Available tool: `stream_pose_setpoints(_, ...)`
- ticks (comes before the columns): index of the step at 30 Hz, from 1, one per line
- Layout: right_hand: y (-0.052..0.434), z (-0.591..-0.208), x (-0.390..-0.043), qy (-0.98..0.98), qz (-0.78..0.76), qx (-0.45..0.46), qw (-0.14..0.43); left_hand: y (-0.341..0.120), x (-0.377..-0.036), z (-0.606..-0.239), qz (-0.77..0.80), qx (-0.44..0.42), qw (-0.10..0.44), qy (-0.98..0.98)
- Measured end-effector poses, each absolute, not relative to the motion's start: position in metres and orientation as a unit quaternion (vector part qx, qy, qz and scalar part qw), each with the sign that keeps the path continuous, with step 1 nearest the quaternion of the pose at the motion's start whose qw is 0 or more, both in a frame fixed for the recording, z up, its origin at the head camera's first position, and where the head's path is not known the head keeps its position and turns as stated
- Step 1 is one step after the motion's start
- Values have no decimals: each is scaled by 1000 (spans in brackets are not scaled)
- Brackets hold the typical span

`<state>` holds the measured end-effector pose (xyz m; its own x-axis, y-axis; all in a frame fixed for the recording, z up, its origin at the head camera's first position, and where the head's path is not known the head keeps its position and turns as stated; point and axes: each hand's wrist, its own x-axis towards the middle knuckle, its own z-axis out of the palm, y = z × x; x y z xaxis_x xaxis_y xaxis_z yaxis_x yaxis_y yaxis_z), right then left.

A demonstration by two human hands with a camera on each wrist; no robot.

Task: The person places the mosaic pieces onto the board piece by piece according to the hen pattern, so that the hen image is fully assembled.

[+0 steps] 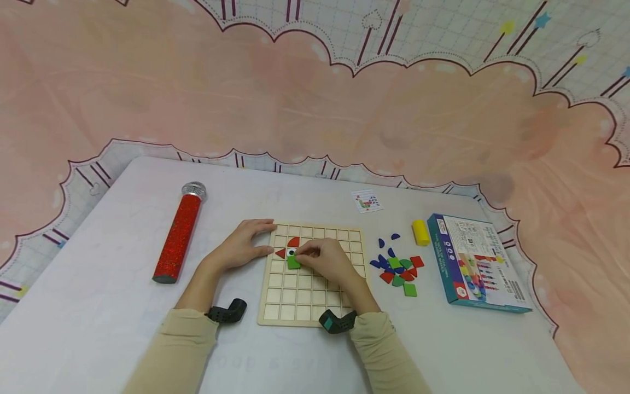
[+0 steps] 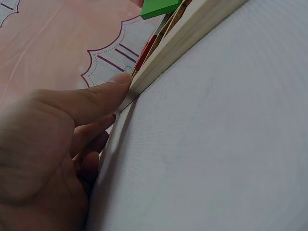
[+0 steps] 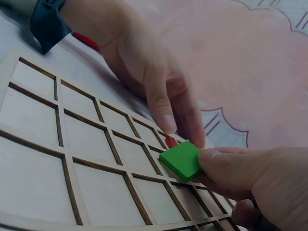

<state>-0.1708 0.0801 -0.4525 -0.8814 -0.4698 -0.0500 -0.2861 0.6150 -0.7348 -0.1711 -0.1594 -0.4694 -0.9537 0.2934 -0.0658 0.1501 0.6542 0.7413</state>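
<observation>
The green square (image 3: 181, 160) is over the upper left part of the board (image 1: 287, 296), pinched at one side by the thumb and fingers of the right hand (image 1: 327, 260). In the right wrist view it tilts and does not lie flat in a cell. The left hand (image 1: 241, 246) grips nothing: its thumb and fingers stand apart, their tips touching the board's left edge

Three pieces lie on the board close to the square: a red triangle (image 1: 280, 253), a red rounded piece (image 1: 293, 241) and a white eye piece (image 1: 291, 251). Right of the board are loose pieces (image 1: 395, 262), a yellow cylinder (image 1: 420, 232) and a box (image 1: 482, 268); a small picture card (image 1: 367, 201) is beyond its far right corner, and a red microphone (image 1: 178, 241) is to its left

To seat the square well, I would turn its sides parallel to the board's ridges, let one edge meet a ridge first, then lower the rest and press the middle lightly. Light pressure from the left hand should stop the board sliding. The likeliest slip, I judge, is brushing the eye piece, so the fingertips are best lifted straight up from the board
</observation>
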Motion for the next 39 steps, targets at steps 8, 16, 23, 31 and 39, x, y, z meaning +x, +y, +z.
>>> stream_pose_setpoints(8, 79, -451, -170, 894, -362, -229, 128, -159, -170, -468, 395, 122, 86, 907)
stream_pose_setpoints(16, 77, -449, -169, 897, -352, -229, 138, -158, -170, -469, 395, 126, 78, 907)
stream_pose_setpoints(23, 76, -451, -169, 901, -345, -228, 134, -158, -171, -469, 394, 129, 76, 907)
stream_pose_setpoints(31, 76, -453, -168, 907, -326, -238, 118, -158, -171, -470, 394, 132, 75, 906)
stream_pose_setpoints(39, 79, -454, -170, 902, -338, -237, 125, -158, -171, -470, 391, 130, 77, 908)
